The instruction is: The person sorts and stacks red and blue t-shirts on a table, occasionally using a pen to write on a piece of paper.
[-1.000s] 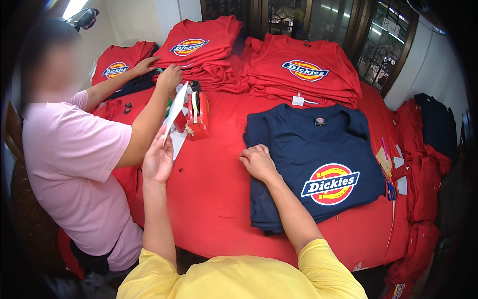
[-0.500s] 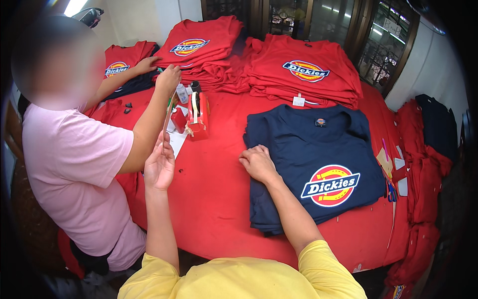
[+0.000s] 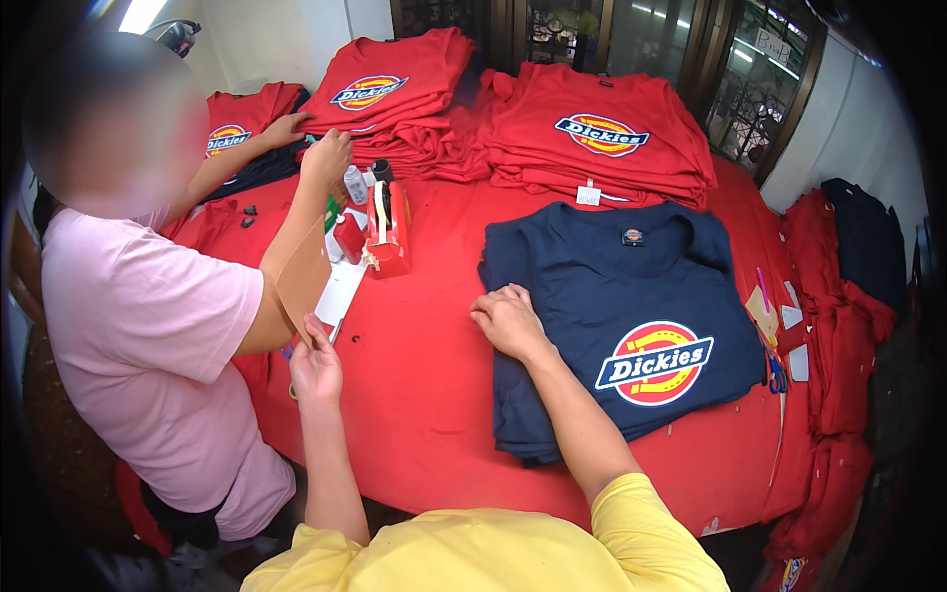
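A flat brown piece of card (image 3: 304, 276) is pinched at its lower edge by my left hand (image 3: 318, 365), held up over the table's left side, close to a co-worker's forearm. My right hand (image 3: 508, 321) lies on the left edge of a stack of navy shirts (image 3: 562, 326); its fingers are loosely bent and hold nothing. The top shirt has a round red and yellow printed emblem (image 3: 655, 363).
A co-worker in a pink shirt (image 3: 148, 296) reaches toward folded red shirts (image 3: 395, 99). Another red stack (image 3: 602, 118) lies behind the navy one. A red tape dispenser (image 3: 390, 252), bottles (image 3: 355, 185) and blue-handled scissors (image 3: 776, 373) lie on the red-covered table (image 3: 424, 395).
The card has turned from edge-on to showing its broad face, tilting leftward. My left hand has dropped slightly. My right hand stays on the navy stack.
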The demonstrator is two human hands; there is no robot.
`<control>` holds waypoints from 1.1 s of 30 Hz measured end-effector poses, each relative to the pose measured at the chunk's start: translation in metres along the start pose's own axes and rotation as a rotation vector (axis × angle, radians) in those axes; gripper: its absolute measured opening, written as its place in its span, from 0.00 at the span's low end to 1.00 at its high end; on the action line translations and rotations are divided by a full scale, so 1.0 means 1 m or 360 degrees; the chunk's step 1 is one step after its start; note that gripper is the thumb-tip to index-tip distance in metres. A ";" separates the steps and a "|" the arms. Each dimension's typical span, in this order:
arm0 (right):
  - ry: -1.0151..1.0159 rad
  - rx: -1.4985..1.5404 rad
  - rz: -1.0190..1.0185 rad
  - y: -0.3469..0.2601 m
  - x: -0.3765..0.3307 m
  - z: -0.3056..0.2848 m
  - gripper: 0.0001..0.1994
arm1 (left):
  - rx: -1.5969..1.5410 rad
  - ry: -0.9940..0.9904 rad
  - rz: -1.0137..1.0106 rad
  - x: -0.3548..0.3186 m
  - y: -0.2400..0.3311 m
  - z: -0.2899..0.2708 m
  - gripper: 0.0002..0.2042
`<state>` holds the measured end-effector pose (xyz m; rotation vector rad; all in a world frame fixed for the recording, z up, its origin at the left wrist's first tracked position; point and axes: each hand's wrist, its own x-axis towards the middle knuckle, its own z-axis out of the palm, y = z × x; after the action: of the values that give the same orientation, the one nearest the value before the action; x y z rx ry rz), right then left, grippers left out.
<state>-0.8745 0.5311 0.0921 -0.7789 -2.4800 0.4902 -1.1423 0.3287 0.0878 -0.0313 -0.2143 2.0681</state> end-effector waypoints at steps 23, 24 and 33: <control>-0.0021 -0.0004 -0.0023 0.003 -0.001 0.003 0.09 | 0.3015 0.0412 0.0318 -0.077 -0.026 -0.034 0.14; -0.0031 -0.0009 -0.0025 0.003 0.000 0.004 0.09 | 0.3632 0.0344 0.0158 -0.086 -0.032 -0.033 0.20; -0.0016 0.0016 -0.0045 0.002 -0.002 0.004 0.09 | 0.4943 -0.0080 0.0631 -0.109 -0.070 -0.068 0.28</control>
<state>-0.8745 0.5305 0.0878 -0.7382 -2.4924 0.4975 -1.0207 0.2760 0.0256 -1.4972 -2.5017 -0.4654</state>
